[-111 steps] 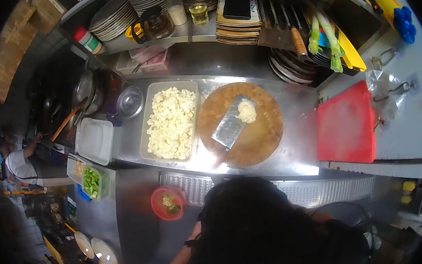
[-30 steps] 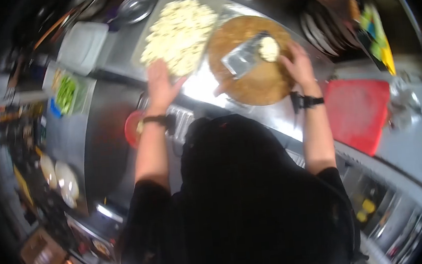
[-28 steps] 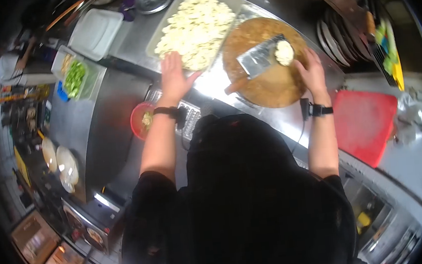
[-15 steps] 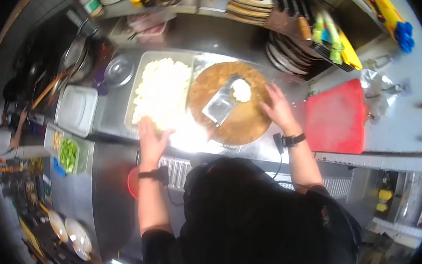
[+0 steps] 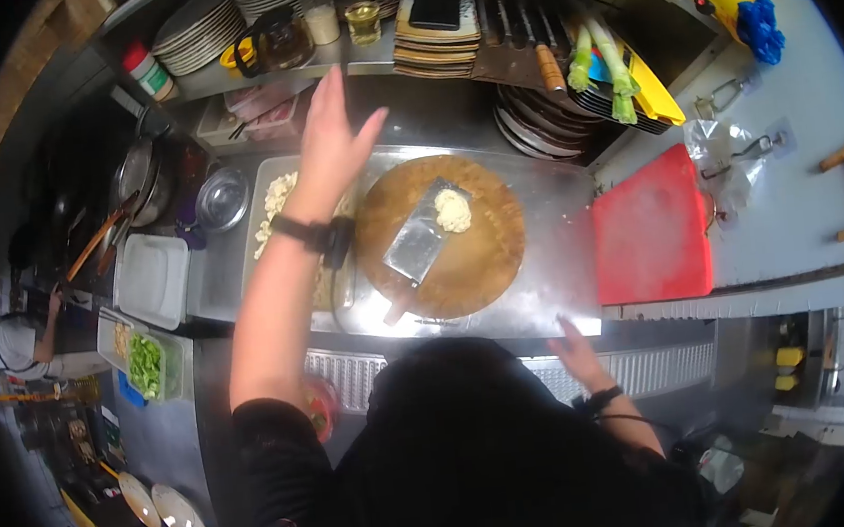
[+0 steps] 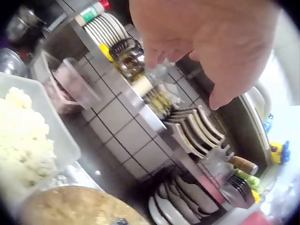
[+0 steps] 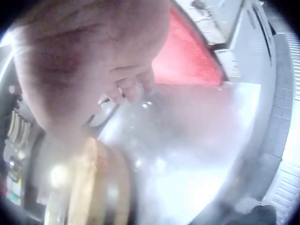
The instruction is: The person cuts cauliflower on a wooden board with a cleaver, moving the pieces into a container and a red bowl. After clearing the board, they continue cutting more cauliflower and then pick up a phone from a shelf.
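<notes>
My left hand [image 5: 333, 141] stretches forward over the far end of a tray [image 5: 349, 290] of cauliflower pieces [image 5: 277, 194], fingers straight and thumb spread, holding nothing. In the left wrist view the same hand [image 6: 206, 42] overlaps the shelf with its glass jug [image 6: 129, 63]. My right hand [image 5: 579, 355] is low by the counter's front edge, holding nothing, its fingers extended. On the round wooden chopping board [image 5: 493, 267] lies a cleaver [image 5: 413, 247], with a pale cauliflower piece [image 5: 453, 211] on its blade. The left forearm hides part of the tray.
A red cutting board [image 5: 650, 228] lies at the right. Along the back, a shelf holds stacked plates [image 5: 198, 32], a phone [image 5: 436, 6], knives and leeks [image 5: 613, 71]. At the left are a metal bowl [image 5: 222, 200], a white tub [image 5: 152, 280] and a container of greens [image 5: 146, 368].
From the tray's near edge my left hand has moved forward toward the shelf. My right hand has drawn back from beside the chopping board. Cleaver and cauliflower piece stay put on the board.
</notes>
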Tool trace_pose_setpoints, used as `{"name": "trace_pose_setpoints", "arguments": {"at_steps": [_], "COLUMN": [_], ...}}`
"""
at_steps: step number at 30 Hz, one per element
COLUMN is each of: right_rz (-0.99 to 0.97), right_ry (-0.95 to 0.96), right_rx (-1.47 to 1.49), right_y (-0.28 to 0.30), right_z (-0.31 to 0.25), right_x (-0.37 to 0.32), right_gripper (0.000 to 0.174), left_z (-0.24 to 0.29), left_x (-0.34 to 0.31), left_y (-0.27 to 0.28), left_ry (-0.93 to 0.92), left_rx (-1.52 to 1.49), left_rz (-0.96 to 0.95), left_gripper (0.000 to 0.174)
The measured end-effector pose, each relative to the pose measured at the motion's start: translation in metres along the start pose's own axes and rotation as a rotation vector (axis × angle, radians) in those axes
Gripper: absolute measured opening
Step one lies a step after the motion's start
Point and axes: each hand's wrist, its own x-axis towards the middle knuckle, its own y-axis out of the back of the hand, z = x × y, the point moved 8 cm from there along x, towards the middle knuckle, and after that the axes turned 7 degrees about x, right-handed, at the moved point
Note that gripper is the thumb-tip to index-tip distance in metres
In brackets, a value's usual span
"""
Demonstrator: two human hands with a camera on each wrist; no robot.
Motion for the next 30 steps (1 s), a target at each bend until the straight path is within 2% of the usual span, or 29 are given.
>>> {"name": "trace_pose_setpoints", "arguments": {"at_steps": [1,2,3,6,8,10,12,14,20,24,26,27,29,30], "right_rz": [-0.061,-0.135,-0.231,-0.248,-0.279,-0.309,-0.335,-0.349,-0.338,-0.396,0.016,0.105,0.251,0.301], "right_ry": [-0.05,-0.207,-0.12,-0.186,-0.245,-0.308,-0.368,-0.418,-0.512,-0.619,-0.683,-0.536,-0.22,-0.055], "right_rx": [0.091,0.273,0.231,0.293,0.33,0.369,0.406,0.451,0.57,0.638,-0.019,-0.03,-0.03,-0.018], "right_y": [-0.024,-0.05,-0.074,-0.092,-0.093,-0.089,-0.083,-0.077,-0.049,-0.072,-0.061,-0.044,0.008,0.025], "right_z": [0.013,0.029,0.037,0.052,0.05,0.044,0.037,0.026,-0.011,-0.014,0.095,0.083,0.024,-0.02], "right_x": [-0.02,-0.039,-0.052,-0.075,-0.083,-0.094,-0.105,-0.11,-0.105,-0.131,-0.086,-0.071,-0.026,-0.008], "right_gripper": [0.074,0.075,0.072,0.072,0.073,0.073,0.073,0.074,0.075,0.075,0.081,0.081,0.079,0.076], "left_z": [0.01,0.025,0.036,0.052,0.064,0.059,0.058,0.053,0.054,0.062,0.06,0.053,0.033,0.024], "left_x": [0.02,0.041,0.06,0.112,0.138,0.152,0.162,0.169,0.178,0.164,0.149,0.136,0.114,0.091], "left_y": [-0.007,-0.015,-0.022,-0.057,-0.072,-0.092,-0.101,-0.116,-0.094,-0.068,-0.053,-0.049,-0.035,-0.034], "left_ry": [0.009,-0.009,0.016,0.056,0.078,0.291,0.295,0.289,0.236,0.221,0.224,0.225,0.357,0.471], "left_rx": [0.014,0.01,0.027,0.121,0.195,0.332,0.338,0.286,0.347,0.394,0.285,0.285,-0.058,-0.335], "left_rz": [0.045,0.044,0.047,-0.006,-0.046,-0.22,-0.246,-0.377,-0.386,-0.439,-0.387,-0.392,-0.28,-0.262], "left_gripper": [0.089,0.089,0.091,0.095,0.097,0.103,0.103,0.093,0.069,0.074,0.077,0.077,0.079,0.081]}}
